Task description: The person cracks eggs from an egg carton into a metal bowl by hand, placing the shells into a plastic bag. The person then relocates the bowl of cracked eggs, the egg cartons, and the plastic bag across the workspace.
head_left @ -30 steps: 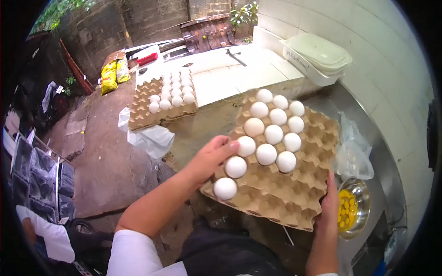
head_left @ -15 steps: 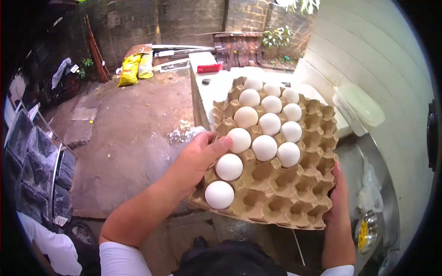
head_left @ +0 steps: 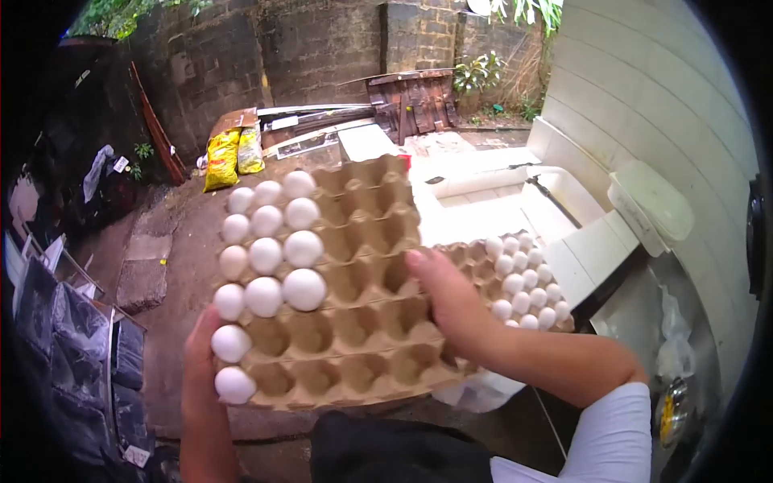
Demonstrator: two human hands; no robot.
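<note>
A brown cardboard egg tray (head_left: pixel 358 318) is held up in front of me between both hands, tilted so its top faces me. White eggs (head_left: pixel 305 290) fill much of its left part, with one slightly browner egg (head_left: pixel 233 262) at the left edge. The cups on the right are bare. My left hand (head_left: pixel 201 342) grips the left edge, its fingers mostly hidden. My right hand (head_left: pixel 451 302) is closed on the right edge, thumb on top. Behind it, a second egg tray (head_left: pixel 475 262) with several white eggs (head_left: pixel 521 303) rests lower down, partly covered.
Beyond the trays is a white tiled counter (head_left: pixel 576 266) with a basin (head_left: pixel 483 183). A white plastic tub (head_left: pixel 652 201) stands by the right wall. A metal bowl (head_left: pixel 672 410) and a plastic bag (head_left: pixel 675 350) are at right. Dark padded chairs (head_left: pixel 76 322) stand left.
The held tray has moved left, away from the counter, with both hands on it. My right hand's thumb now shows on top. The second egg tray has come into view.
</note>
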